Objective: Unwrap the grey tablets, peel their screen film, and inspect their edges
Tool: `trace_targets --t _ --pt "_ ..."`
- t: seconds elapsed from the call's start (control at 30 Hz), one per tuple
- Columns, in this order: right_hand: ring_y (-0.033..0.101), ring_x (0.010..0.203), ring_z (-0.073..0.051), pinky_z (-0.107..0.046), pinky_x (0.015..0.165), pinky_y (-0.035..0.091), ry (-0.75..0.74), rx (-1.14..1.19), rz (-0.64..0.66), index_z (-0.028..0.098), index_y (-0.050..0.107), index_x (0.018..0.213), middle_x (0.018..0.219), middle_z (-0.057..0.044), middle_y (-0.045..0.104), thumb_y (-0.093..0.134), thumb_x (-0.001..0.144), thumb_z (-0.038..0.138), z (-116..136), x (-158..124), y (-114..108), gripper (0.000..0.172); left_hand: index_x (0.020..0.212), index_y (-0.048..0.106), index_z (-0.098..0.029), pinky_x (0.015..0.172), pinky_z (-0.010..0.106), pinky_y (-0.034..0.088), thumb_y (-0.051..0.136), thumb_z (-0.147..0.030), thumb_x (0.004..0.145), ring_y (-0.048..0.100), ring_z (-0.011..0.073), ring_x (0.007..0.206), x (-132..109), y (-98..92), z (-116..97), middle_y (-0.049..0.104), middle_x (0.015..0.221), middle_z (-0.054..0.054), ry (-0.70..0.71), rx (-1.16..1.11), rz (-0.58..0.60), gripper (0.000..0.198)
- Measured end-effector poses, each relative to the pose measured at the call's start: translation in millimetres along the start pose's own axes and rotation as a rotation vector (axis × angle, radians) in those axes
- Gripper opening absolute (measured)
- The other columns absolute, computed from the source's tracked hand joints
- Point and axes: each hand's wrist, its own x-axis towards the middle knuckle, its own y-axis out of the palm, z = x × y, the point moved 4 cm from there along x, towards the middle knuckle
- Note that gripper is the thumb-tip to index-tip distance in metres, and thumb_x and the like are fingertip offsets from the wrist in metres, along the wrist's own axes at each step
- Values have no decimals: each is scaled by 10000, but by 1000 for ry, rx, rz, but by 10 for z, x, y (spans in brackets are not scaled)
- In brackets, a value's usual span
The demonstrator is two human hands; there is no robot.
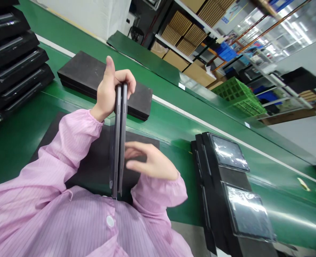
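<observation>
Two thin dark tablets [117,142] stand on edge side by side in front of my chest, seen along their narrow sides with small speaker holes. My left hand [107,93] grips both at their far end, thumb up and fingers curled over the top. Beside the right-hand tablet's face is my right hand [151,162], fingers stretched out and slightly apart; whether the fingertips touch it, I cannot tell. Below them lies a black mat [93,164] on the green work surface.
Flat black foam blocks [80,71] lie beyond my left hand. A tall stack of black foam trays [13,60] stands at left. On the right, black foam trays [231,175] carry plastic-wrapped tablets [250,210]. A green crate [240,94] and shelves with cartons are farther back.
</observation>
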Motion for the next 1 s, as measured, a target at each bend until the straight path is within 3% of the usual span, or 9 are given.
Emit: trace_targets --t 0.13,0.3,0.37,0.43,0.5,0.6,0.67,0.77,1.0 --pt "700 939 -200 -379 961 544 73 269 -534 180 707 1084 952 -64 753 757 778 493 -481 360 59 440 418 362 -202 423 308 336 74 -921 764 376 116 369 -80 -25 -127 324 413 27 65 -48 -1 848" --pt "719 799 -236 -387 795 597 94 466 -651 155 701 865 815 -97 751 460 828 794 -932 548 703 684 424 317 -215 526 355 485 221 -867 852 487 161 453 -129 -3 -193 288 428 14 67 -101 -44 786" --pt "712 758 -243 -391 754 594 117 505 -726 143 684 828 794 -113 748 412 817 831 -1013 497 816 740 485 451 -211 616 352 536 277 -706 976 562 169 554 -170 10 -197 433 508 37 104 -244 -42 719" --pt "699 752 -241 -384 751 580 139 504 -821 131 679 826 801 -118 748 477 793 818 -1028 395 765 717 701 642 -215 752 334 574 319 -525 1035 660 170 763 -286 -38 -103 643 755 53 6 -390 -18 559" --pt "677 746 -233 -365 739 556 162 464 -923 123 680 809 785 -107 739 565 768 772 -999 271 588 661 942 703 -226 859 360 590 367 -544 1013 694 210 988 -528 -162 106 717 1028 59 -260 -415 56 468" --pt "654 757 -227 -342 729 521 187 369 -1057 113 695 789 763 -90 723 638 750 701 -945 135 267 592 906 703 -209 802 428 621 536 -823 780 703 342 1036 -1058 -461 447 742 1003 122 -571 -228 233 649" --pt "657 784 -235 -343 739 514 194 302 -1110 107 711 814 780 -90 727 633 756 682 -941 115 126 583 1066 684 -220 907 423 598 802 -616 692 686 334 1106 -1385 -636 645 741 1112 105 -705 -36 352 557" --pt "675 794 -244 -357 760 525 188 199 -1123 111 721 841 791 -90 739 609 788 649 -994 139 85 552 1309 552 -197 1099 483 478 861 -371 690 613 318 1251 -1667 -752 842 655 1338 116 -821 73 410 714" --pt "692 840 -226 -368 772 553 144 -71 -1234 137 705 963 958 -134 735 597 849 411 -1092 -174 194 316 1382 474 -194 1202 493 354 852 -331 690 486 326 1394 -1773 -769 1008 524 1499 129 -911 -19 361 800"
